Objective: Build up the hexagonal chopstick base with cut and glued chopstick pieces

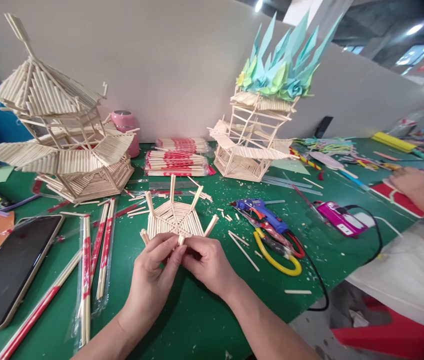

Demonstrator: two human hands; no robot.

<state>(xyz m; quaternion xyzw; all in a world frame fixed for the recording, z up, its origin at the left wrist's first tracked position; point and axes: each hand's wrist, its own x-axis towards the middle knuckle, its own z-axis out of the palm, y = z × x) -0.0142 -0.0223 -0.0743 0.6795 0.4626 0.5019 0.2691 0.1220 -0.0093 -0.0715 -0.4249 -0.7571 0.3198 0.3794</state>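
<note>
In the middle of the table lies a hexagonal base of wooden sticks (176,216), with short posts standing up at its corners. My left hand (155,265) pinches a short wooden post at the base's near corner between thumb and forefinger. Against the same corner, my right hand (206,260) has its fingers curled and pressed together beside the post. What those right fingertips hold, if anything, is hidden. To the right of the base are a blue glue gun (260,212) and yellow-handled cutters (277,255).
Two stick pavilions stand at the back, a roofed one (65,135) and one topped with folded paper (257,135). Packed chopsticks (176,162) lie between them. A phone (13,270) and loose wrapped chopsticks (86,280) are left. Another person's hand (409,180) is at far right.
</note>
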